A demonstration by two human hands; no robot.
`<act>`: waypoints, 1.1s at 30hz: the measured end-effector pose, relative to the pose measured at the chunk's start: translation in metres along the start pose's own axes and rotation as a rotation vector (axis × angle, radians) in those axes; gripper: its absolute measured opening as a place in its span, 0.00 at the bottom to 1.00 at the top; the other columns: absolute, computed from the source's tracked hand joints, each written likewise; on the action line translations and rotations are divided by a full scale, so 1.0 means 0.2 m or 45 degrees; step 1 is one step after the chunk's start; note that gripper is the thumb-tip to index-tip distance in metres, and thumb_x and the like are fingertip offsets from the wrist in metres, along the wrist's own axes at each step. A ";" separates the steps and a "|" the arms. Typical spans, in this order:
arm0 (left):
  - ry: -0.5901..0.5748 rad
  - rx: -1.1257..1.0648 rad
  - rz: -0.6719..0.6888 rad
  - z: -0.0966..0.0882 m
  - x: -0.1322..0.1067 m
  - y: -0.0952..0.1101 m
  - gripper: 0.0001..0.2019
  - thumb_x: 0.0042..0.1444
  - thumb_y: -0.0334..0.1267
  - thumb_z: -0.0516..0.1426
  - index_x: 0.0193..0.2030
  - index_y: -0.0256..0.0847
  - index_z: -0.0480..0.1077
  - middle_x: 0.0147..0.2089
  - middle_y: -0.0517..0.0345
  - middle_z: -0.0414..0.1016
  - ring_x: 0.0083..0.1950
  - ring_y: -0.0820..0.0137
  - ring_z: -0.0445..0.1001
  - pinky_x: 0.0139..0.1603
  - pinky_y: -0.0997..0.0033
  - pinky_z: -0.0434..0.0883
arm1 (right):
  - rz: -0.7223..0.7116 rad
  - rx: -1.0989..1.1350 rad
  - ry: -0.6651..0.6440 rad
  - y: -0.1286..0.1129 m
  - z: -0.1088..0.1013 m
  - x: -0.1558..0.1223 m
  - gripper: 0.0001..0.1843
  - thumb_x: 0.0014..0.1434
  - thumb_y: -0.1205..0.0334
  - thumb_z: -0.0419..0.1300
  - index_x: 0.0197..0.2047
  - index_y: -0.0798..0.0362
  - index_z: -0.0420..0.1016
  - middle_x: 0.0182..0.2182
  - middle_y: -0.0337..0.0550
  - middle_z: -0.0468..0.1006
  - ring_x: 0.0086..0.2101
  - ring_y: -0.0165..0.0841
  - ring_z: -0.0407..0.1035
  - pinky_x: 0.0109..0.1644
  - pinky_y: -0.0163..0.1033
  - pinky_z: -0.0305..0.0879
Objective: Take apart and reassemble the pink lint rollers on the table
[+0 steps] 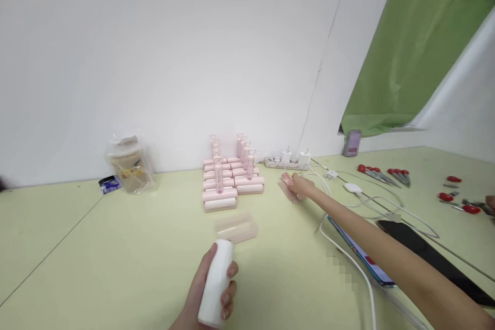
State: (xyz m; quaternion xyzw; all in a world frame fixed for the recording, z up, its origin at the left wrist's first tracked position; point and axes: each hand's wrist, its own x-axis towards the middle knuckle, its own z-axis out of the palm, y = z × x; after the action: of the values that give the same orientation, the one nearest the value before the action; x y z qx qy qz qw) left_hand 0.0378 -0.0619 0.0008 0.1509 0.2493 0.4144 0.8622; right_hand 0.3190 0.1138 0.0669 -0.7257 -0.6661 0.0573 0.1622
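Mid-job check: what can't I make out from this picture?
All in the head view:
White cylinder: one side covered by the left hand.
Pink piece: blurred, partly covered by the right hand.
Blue-edged device: partly hidden behind the right forearm.
Dark thing: cut off by the left edge.
Yellow marking at the clear bag: too small, blurred.

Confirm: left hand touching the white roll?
Touching. The head view shows the left hand wrapped around the white roll, thumb along one side, fingertips curled against the other.
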 end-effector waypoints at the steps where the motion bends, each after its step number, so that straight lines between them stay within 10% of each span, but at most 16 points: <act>1: 0.017 -0.011 0.010 0.01 0.00 0.00 0.18 0.49 0.54 0.55 0.30 0.40 0.63 0.20 0.68 0.61 0.10 0.81 0.56 0.07 0.81 0.54 | 0.048 -0.001 -0.031 0.00 0.00 0.00 0.15 0.60 0.60 0.54 0.50 0.56 0.65 0.46 0.46 0.69 0.41 0.35 0.68 0.42 0.46 0.67; 13: 0.153 -0.054 0.195 0.21 -0.05 0.04 0.17 0.57 0.50 0.48 0.27 0.38 0.61 0.23 0.68 0.61 0.13 0.84 0.56 0.09 0.83 0.57 | -0.070 0.725 -0.111 -0.16 -0.21 -0.41 0.18 0.59 0.60 0.42 0.53 0.53 0.55 0.27 0.40 0.73 0.29 0.35 0.68 0.30 0.36 0.64; 20: 0.460 -0.032 0.463 0.40 0.09 0.04 0.12 0.55 0.46 0.53 0.30 0.38 0.61 0.24 0.63 0.65 0.18 0.79 0.64 0.19 0.78 0.66 | -0.316 1.342 -0.471 -0.37 -0.07 -0.80 0.17 0.60 0.51 0.46 0.50 0.49 0.55 0.30 0.37 0.68 0.33 0.32 0.66 0.38 0.38 0.64; 33: 0.538 0.157 0.318 0.46 0.13 -0.13 0.22 0.48 0.56 0.55 0.45 0.44 0.64 0.29 0.59 0.69 0.31 0.67 0.72 0.27 0.72 0.67 | -0.050 1.337 -0.359 -0.39 0.05 -0.94 0.20 0.59 0.42 0.45 0.50 0.42 0.51 0.34 0.37 0.68 0.31 0.33 0.68 0.36 0.39 0.65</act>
State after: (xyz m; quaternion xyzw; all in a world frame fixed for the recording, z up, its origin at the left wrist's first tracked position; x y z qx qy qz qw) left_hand 0.1201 -0.0618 0.0573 0.1431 0.4281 0.5241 0.7222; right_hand 0.2214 -0.0653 0.0572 -0.5199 -0.5766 0.4762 0.4129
